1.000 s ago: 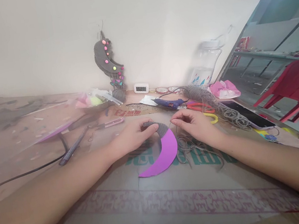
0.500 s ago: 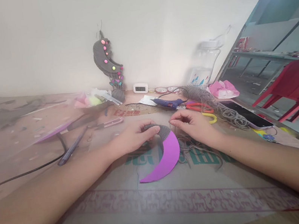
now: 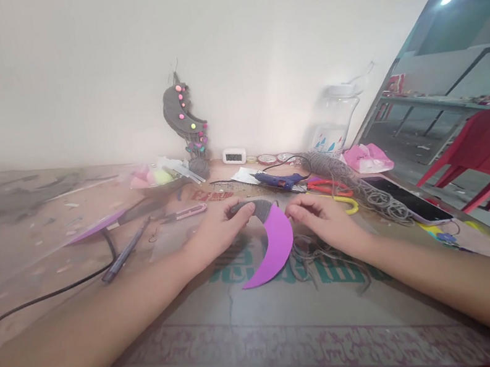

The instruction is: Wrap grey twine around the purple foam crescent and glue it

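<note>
1. Purple crescent (image 3: 278,243) is lying between the hands, bare tip pointing down and toward the left forearm.
2. Left hand (image 3: 221,225) is gripping the crescent's upper end, thumb pressing on the gray yarn wrap (image 3: 262,209).
3. Right hand (image 3: 320,214) is curling its fingers toward the thumb, just beside the crescent's outer edge; can't tell whether they're pinching a strand.
4. Change: right fingertips are now sitting closer to the crescent and lower along its outer edge than a second ago. Crescent is turning slightly, bare tip swinging toward the right hand's side. Head view is tilting too, so everything is shifting.
5. Meaning, my read: yarn winding is being handled mid-turn. Wrap is covering roughly the same upper stretch, so no clear gain is showing; purple below is staying bare.
6. Loose strands (image 3: 317,254) are trailing below the right hand; yarn bundle (image 3: 323,163) is lying beyond it, phone (image 3: 409,196) farther right.
7. Glue gun (image 3: 279,180) is lying beyond both hands, scissors (image 3: 328,188) just past the right. Decorated crescent (image 3: 175,117) is leaning or hanging at the wall (image 3: 245,71) beyond the left; can't tell which.
</note>
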Motion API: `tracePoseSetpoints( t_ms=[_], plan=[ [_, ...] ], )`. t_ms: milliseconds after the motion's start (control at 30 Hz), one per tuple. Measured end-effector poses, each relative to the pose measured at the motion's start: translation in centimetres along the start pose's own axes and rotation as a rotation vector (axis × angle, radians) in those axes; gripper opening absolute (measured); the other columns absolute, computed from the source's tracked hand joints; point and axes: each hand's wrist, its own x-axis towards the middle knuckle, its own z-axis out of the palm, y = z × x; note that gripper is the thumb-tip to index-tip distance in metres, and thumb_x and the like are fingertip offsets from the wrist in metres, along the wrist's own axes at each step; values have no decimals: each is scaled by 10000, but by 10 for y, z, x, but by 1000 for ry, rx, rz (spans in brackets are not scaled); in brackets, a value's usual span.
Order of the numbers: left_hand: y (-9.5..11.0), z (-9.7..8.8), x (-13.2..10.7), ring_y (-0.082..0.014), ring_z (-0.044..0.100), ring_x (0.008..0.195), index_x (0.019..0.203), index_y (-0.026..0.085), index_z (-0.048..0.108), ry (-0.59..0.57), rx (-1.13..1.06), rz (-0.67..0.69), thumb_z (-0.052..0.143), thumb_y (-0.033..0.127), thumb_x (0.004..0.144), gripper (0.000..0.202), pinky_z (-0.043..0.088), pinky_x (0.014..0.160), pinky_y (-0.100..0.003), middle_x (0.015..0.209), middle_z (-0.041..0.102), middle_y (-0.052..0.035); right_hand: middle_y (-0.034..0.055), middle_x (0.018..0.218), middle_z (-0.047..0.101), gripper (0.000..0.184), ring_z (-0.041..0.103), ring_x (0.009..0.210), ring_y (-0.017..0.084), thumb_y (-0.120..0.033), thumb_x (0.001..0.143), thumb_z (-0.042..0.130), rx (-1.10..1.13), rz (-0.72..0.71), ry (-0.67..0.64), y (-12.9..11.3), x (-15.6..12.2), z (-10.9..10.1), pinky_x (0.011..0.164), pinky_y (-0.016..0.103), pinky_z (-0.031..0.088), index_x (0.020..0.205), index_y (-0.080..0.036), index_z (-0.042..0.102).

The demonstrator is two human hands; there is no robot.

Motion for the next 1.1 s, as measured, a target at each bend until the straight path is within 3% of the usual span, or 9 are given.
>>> tracePoseSetpoints(
  t_ms=[133, 333, 633, 933, 1100],
  plan=[
    [0, 0, -1, -100, 394, 575, 689, 169, 485, 0, 7, 4, 453, 457, 882, 348, 301, 532, -228, 611, 429, 38, 11, 699, 581, 260, 510, 672, 143, -367, 874, 517, -20, 7, -101, -3, -1, 4, 626, 267, 392, 719, -171, 590],
    [1, 0, -1, -114, 463, 643, 949, 166, 600, -5, -33, 16, 505, 441, 861, 304, 335, 567, -228, 759, 561, 8, 12, 677, 588, 264, 514, 643, 144, -368, 870, 515, -68, 14, -114, -2, -2, 6, 603, 265, 387, 717, -175, 610],
    [1, -1, -1, -128, 498, 663, 903, 162, 622, -14, -16, -19, 472, 484, 867, 357, 370, 607, -247, 746, 590, -5, 2, 664, 569, 255, 507, 636, 135, -354, 874, 505, -110, 0, -147, -3, -1, 8, 594, 253, 380, 707, -179, 585],
    [-1, -1, -1, -113, 454, 563, 927, 173, 627, -6, -33, -53, 501, 511, 845, 371, 334, 545, -240, 635, 547, 23, 17, 720, 612, 249, 541, 680, 142, -353, 879, 514, -129, -18, -194, -3, -2, 7, 616, 252, 391, 727, -177, 605],
    [-4, -2, 0, -127, 510, 630, 914, 171, 634, -88, -142, -103, 593, 552, 771, 409, 366, 574, -243, 685, 581, 8, 9, 653, 609, 291, 520, 593, 127, -371, 878, 514, -73, 43, -189, -3, -1, 5, 558, 248, 379, 692, -171, 613]
  ],
)
